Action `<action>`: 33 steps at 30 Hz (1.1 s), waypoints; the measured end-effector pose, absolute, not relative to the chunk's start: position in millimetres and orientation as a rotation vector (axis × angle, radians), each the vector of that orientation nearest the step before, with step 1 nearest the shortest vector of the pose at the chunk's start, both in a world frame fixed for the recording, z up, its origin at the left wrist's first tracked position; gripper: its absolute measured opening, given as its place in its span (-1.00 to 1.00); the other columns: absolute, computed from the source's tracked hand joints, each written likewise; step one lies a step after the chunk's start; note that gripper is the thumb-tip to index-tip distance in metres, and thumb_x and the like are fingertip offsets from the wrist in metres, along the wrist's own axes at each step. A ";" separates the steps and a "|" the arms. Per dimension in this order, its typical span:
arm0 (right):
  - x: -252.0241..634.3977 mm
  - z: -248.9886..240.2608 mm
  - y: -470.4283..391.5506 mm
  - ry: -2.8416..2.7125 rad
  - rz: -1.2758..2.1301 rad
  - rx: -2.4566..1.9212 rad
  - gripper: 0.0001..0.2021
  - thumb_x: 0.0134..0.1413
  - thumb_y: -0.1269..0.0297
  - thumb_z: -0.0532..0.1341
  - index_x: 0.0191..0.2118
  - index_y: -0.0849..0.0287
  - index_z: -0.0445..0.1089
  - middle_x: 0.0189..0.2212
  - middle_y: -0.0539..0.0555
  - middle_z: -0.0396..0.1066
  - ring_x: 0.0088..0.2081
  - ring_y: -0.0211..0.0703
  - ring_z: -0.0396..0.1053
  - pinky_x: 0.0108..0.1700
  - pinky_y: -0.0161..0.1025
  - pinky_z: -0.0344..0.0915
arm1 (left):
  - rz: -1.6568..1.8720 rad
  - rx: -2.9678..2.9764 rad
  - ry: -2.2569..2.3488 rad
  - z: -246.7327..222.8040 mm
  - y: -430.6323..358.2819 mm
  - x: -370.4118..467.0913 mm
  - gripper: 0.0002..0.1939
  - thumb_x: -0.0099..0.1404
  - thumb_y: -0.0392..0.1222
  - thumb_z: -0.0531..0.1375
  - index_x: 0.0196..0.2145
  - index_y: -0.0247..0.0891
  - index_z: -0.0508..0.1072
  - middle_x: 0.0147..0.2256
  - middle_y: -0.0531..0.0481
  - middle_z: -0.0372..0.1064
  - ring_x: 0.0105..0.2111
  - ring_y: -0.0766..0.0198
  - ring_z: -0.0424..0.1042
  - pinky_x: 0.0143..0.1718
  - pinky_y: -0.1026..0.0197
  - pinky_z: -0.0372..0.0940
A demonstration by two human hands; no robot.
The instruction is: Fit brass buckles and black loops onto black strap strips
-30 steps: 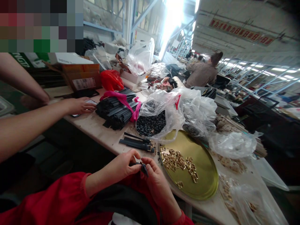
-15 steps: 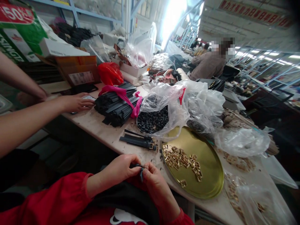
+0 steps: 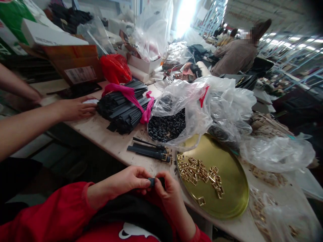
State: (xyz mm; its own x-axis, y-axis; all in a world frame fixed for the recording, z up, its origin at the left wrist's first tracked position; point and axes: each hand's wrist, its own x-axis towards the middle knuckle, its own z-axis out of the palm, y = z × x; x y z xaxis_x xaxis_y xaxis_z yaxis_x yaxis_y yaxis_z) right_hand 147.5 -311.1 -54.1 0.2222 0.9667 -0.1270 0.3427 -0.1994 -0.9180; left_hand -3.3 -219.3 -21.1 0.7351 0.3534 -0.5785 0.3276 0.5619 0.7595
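Observation:
My left hand (image 3: 133, 183) and my right hand (image 3: 168, 190) meet above my lap, fingers pinched on a short dark strap (image 3: 151, 182) between them. The rest of the strap is hidden by my fingers, and no buckle can be made out on it. Several black straps with gold buckles (image 3: 148, 152) lie at the table's front edge. To the right stands a round gold tray (image 3: 227, 168) with a pile of gold buckles (image 3: 199, 171). Behind the straps, an open plastic bag holds small black loops (image 3: 168, 127).
A bundle of black strips (image 3: 123, 107) tied with pink cloth lies left of the bag. Another person's hand (image 3: 73, 108) rests beside it. A cardboard box (image 3: 75, 62) and a red bag (image 3: 116, 68) stand behind. Plastic bags (image 3: 277, 151) lie at right.
My hands have come closer together around the strap, and the metal piece seen between them before is now hidden. The view has shifted slightly.

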 end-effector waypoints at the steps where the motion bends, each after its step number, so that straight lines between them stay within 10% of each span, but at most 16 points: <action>1: 148.8 -52.7 -311.6 -1.311 0.962 -1.723 -0.93 0.01 0.28 0.12 -0.44 0.13 0.27 -0.62 -0.08 0.20 -0.56 -0.27 0.14 -0.51 -0.32 0.01 | 0.005 1.006 0.780 -23.9 -218.8 -2.0 -0.74 0.03 -0.11 0.25 -0.36 -0.35 0.43 -0.48 0.07 0.40 -0.51 0.39 0.32 -0.46 0.36 0.16; 13: 136.5 -49.6 -308.5 -1.092 1.109 -1.495 -0.74 0.21 0.13 -0.06 -0.10 0.12 0.21 -0.27 0.07 0.36 -0.27 -0.16 0.33 -0.25 -0.25 0.24 | 0.023 1.356 0.715 -21.7 -210.1 13.8 -0.67 0.10 -0.24 0.13 -0.14 -0.30 0.28 -0.49 0.09 0.39 -0.47 0.28 0.39 -0.48 0.31 0.23; 24: 176.4 -72.3 -233.1 -1.847 -0.068 -1.893 -0.72 0.09 0.26 0.10 -0.09 0.19 0.37 -0.09 0.24 0.33 -0.06 0.09 0.23 -0.03 0.00 0.15 | 0.418 2.478 1.069 -27.2 -144.0 31.6 -0.88 0.25 -0.21 0.10 -0.30 -0.23 0.42 -0.24 -0.03 0.40 -0.18 0.21 0.34 -0.12 0.22 0.15; 33: 162.3 -62.3 -242.4 -1.893 -0.242 -1.933 -0.68 0.06 0.31 0.13 -0.04 0.24 0.33 -0.10 0.26 0.37 -0.07 0.10 0.25 -0.02 0.01 0.13 | 0.348 2.382 1.730 17.2 -58.8 -12.7 -0.77 0.28 -0.15 0.09 -0.22 -0.38 0.39 -0.20 -0.16 0.35 -0.18 0.11 0.34 -0.14 0.01 0.22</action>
